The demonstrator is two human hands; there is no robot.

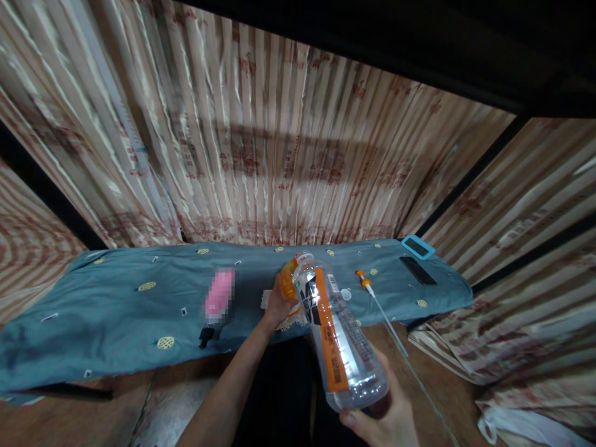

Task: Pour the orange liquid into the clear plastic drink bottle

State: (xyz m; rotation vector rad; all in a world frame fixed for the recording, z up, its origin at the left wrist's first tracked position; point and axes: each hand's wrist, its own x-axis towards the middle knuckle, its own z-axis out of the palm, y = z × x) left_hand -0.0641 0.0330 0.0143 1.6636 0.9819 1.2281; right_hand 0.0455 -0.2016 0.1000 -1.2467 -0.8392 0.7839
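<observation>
My right hand (pixel 384 410) is wrapped round the base of a large clear plastic bottle (pixel 342 338) with an orange and black label. The bottle tilts away from me, its open mouth at the rim of an orange see-through container (pixel 288 280). My left hand (pixel 278 305) grips that container; its far side is hidden. Whether liquid passes between the two cannot be made out. To the right lies a pump head (pixel 364 280), orange and white, its long tube hanging over the cloth's front edge. A small round white cap (pixel 345 293) rests beside the bottle.
A blue-green cloth with pineapple prints (pixel 116 310) covers the narrow table. On its left lies a pink bottle-like item (pixel 220 293), partly blurred, with a black end (pixel 206 337). A phone (pixel 418 270) and a blue-framed digital display (pixel 418 246) lie at the right. Striped curtains (pixel 279 155) hang behind.
</observation>
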